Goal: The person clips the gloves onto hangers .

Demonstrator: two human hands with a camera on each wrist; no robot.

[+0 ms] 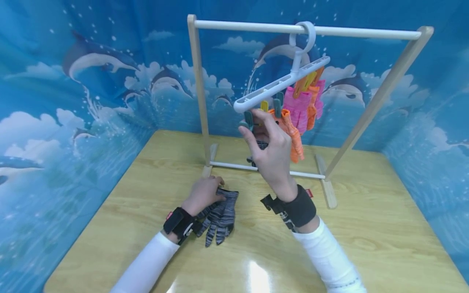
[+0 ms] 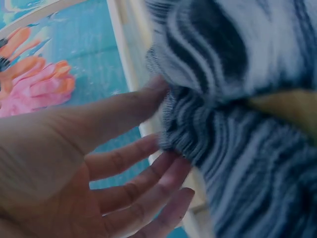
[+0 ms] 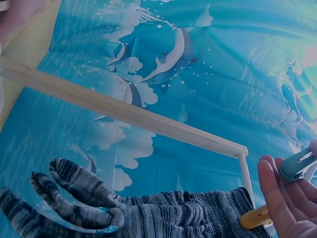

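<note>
My left hand (image 1: 207, 193) pinches the cuff of a black-and-grey striped knit glove (image 1: 226, 211) lying on the table. In the left wrist view, thumb and fingers meet at the edge of this glove (image 2: 242, 163). Up at the near end of a pale plastic hanger (image 1: 272, 90), my right hand (image 1: 272, 152) pinches a dark teal clothespin (image 1: 248, 119). The right wrist view has the teal clothespin (image 3: 296, 166) between thumb and fingers. Beside it, a yellow clothespin (image 3: 252, 220) holds a second striped glove (image 3: 173, 213), mostly hidden behind my right hand in the head view.
The hanger hooks over the white top bar (image 1: 253, 27) of a wooden rack (image 1: 381, 101) on the table (image 1: 366, 244). Orange gloves (image 1: 296, 138) and pink gloves (image 1: 298, 108) hang from it by more clothespins. A blue dolphin-print curtain (image 1: 121, 89) surrounds the table.
</note>
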